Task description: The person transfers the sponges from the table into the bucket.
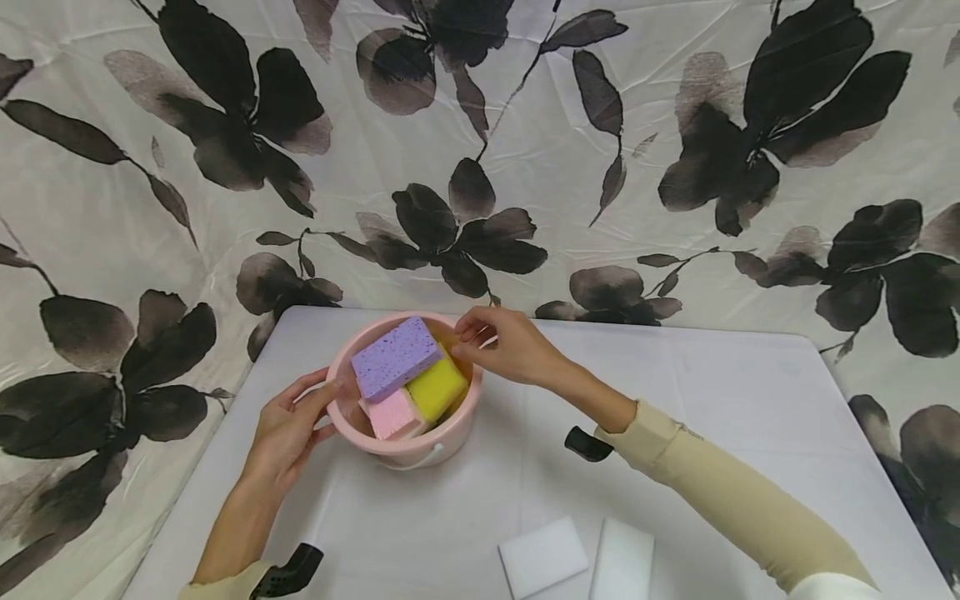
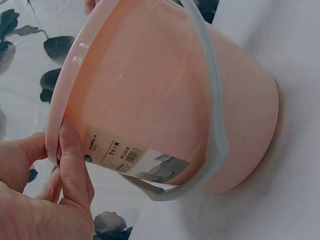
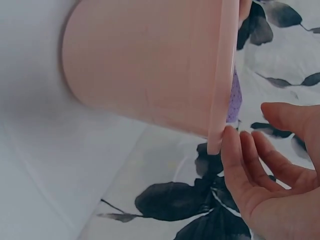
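Note:
A pink bucket (image 1: 442, 446) stands on the table, holding a purple sponge (image 1: 396, 357), a yellow sponge (image 1: 437, 387) and a pink sponge (image 1: 393, 415). My left hand (image 1: 288, 429) pinches the bucket's rim at its left side; the left wrist view shows thumb and fingers on either side of that rim. My right hand (image 1: 513, 343) is at the right rear rim, its fingers loosely bent with a gap to the thumb and nothing between them. In the right wrist view, the fingertips (image 3: 230, 134) are at or just beside the rim; whether they touch cannot be told.
Two white blocks, one squarish (image 1: 543, 557) and one longer (image 1: 622, 558), lie at the table's near edge. The bucket's pale handle (image 2: 216, 100) hangs down its side. Behind the white table (image 1: 712, 400) hangs a flower-printed cloth (image 1: 585, 192).

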`<control>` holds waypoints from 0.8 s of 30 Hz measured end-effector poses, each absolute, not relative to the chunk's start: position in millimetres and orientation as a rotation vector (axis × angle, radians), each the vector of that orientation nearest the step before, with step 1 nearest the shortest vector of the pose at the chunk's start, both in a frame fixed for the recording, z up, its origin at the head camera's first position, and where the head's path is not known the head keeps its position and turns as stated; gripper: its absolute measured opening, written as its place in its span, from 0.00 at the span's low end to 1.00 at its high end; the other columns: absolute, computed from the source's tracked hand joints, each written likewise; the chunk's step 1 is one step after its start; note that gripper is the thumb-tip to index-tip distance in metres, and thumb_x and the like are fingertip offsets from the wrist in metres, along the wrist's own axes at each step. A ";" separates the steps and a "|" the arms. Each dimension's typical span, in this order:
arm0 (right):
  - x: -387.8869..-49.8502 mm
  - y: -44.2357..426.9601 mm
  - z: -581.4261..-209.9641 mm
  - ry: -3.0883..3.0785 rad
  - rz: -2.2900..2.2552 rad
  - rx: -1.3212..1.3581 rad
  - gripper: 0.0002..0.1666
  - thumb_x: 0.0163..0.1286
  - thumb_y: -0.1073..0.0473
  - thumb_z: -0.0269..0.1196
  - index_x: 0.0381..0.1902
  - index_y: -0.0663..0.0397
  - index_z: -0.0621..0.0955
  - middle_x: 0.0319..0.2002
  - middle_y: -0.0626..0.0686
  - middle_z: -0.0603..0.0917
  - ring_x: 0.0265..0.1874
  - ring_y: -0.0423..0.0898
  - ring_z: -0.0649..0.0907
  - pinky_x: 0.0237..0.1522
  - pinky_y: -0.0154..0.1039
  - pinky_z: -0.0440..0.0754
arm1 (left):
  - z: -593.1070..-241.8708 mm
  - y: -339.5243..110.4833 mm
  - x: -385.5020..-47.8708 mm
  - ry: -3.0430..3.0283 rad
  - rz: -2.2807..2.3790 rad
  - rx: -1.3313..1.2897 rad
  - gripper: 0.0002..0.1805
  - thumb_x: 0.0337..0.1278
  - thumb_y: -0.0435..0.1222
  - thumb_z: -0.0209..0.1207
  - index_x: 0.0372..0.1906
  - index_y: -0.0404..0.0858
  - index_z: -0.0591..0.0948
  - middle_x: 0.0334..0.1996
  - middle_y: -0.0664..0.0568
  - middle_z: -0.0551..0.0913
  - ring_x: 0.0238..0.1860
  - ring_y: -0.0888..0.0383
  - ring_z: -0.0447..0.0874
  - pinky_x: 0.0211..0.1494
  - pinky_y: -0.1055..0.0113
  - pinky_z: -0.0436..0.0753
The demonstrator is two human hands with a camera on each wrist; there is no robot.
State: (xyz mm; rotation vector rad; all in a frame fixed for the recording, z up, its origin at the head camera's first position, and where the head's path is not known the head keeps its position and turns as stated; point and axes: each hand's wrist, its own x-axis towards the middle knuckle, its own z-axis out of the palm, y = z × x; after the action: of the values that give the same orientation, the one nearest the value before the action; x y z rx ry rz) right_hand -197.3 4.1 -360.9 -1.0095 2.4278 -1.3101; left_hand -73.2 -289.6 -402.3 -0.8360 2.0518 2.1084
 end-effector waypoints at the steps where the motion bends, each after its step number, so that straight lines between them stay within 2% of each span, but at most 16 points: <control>1: -196.8 6.0 -361.5 2.426 -1.315 -1.006 0.14 0.69 0.62 0.70 0.49 0.64 0.83 0.42 0.54 0.85 0.43 0.48 0.84 0.50 0.36 0.86 | -402.5 -289.8 -73.3 2.053 2.109 -0.833 0.38 0.66 0.50 0.67 0.76 0.46 0.67 0.50 0.65 0.84 0.48 0.66 0.83 0.47 0.72 0.87; 6: -192.3 18.2 -363.3 2.414 -1.339 -0.997 0.15 0.68 0.61 0.71 0.49 0.62 0.83 0.42 0.53 0.84 0.43 0.47 0.84 0.51 0.36 0.86 | -401.9 -290.2 -72.7 2.043 2.116 -0.843 0.39 0.64 0.51 0.68 0.76 0.46 0.68 0.51 0.64 0.83 0.49 0.65 0.83 0.47 0.72 0.87; 14: -181.8 43.0 -372.5 2.402 -1.374 -0.954 0.16 0.69 0.60 0.70 0.52 0.60 0.83 0.46 0.56 0.85 0.45 0.46 0.84 0.54 0.43 0.86 | -400.9 -289.1 -73.5 2.039 2.123 -0.842 0.39 0.63 0.52 0.68 0.75 0.46 0.69 0.50 0.63 0.84 0.48 0.64 0.83 0.46 0.73 0.87; 19: -173.6 57.4 -379.2 2.418 -1.375 -0.936 0.15 0.68 0.60 0.70 0.51 0.57 0.83 0.45 0.51 0.85 0.44 0.45 0.84 0.54 0.41 0.86 | -401.6 -289.2 -74.5 2.037 2.121 -0.845 0.38 0.64 0.51 0.68 0.75 0.46 0.69 0.52 0.62 0.83 0.46 0.65 0.83 0.45 0.73 0.87; 24: -164.3 69.7 -386.4 2.433 -1.374 -0.911 0.16 0.68 0.59 0.71 0.51 0.55 0.83 0.45 0.48 0.85 0.44 0.43 0.84 0.54 0.39 0.85 | -402.7 -289.0 -74.6 2.025 2.129 -0.862 0.38 0.64 0.51 0.68 0.75 0.47 0.69 0.49 0.65 0.84 0.46 0.66 0.83 0.46 0.72 0.87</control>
State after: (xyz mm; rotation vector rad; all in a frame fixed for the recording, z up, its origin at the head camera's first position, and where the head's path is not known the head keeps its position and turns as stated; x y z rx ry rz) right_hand -164.3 69.7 -386.4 -0.9112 2.4334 -1.3737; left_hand -74.6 -289.0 -402.7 -0.8618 2.0249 2.1288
